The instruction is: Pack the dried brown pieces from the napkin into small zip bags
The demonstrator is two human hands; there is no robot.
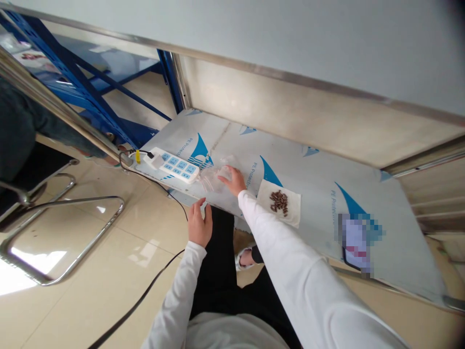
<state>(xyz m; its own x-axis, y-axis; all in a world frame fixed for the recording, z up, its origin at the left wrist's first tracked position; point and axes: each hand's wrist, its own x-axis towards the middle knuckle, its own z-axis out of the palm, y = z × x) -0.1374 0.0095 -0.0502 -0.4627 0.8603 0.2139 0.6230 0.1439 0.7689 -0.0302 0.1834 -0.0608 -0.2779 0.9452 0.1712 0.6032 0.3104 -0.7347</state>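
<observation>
Clear, crumpled plastic bags (209, 180) lie on the film-covered shelf beside a white power strip (178, 167). My right hand (234, 180) reaches over the shelf, its thumb and fingers closed on the clear plastic. Just off the shelf's front edge, my left hand (199, 225) is held up with thumb and fingers apart and nothing visible in it. To the right of my right hand, small brown pieces (279, 202) sit in a pile on a white paper sheet (293, 217); their exact kind is too small to tell.
A phone-like device (356, 245), blurred out, lies near the shelf's front right. A black cable (145, 286) runs across at left. Overhead juts a grey upper surface (254, 29). A metal-framed chair (61, 271) and another person's leg (47, 121) are at left.
</observation>
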